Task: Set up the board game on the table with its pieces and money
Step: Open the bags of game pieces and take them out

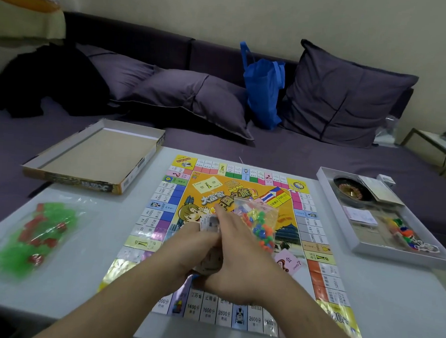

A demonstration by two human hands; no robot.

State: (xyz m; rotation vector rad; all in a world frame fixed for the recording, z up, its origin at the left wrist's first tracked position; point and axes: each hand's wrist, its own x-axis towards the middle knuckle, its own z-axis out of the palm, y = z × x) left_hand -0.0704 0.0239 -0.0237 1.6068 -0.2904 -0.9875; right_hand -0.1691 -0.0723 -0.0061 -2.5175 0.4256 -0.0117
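1. The game board lies flat at the centre of the tabletop.
2. Left hand: grip curled round a stack of paper money, apparently, above the board.
3. Right hand: its grip pinches a clear bag of coloured pieces.
4. A bag of green and red houses lies near left.
5. The box tray sits at right; the box lid at far left.

game board: glossy card | bag: clear plastic | lid: matt cardboard
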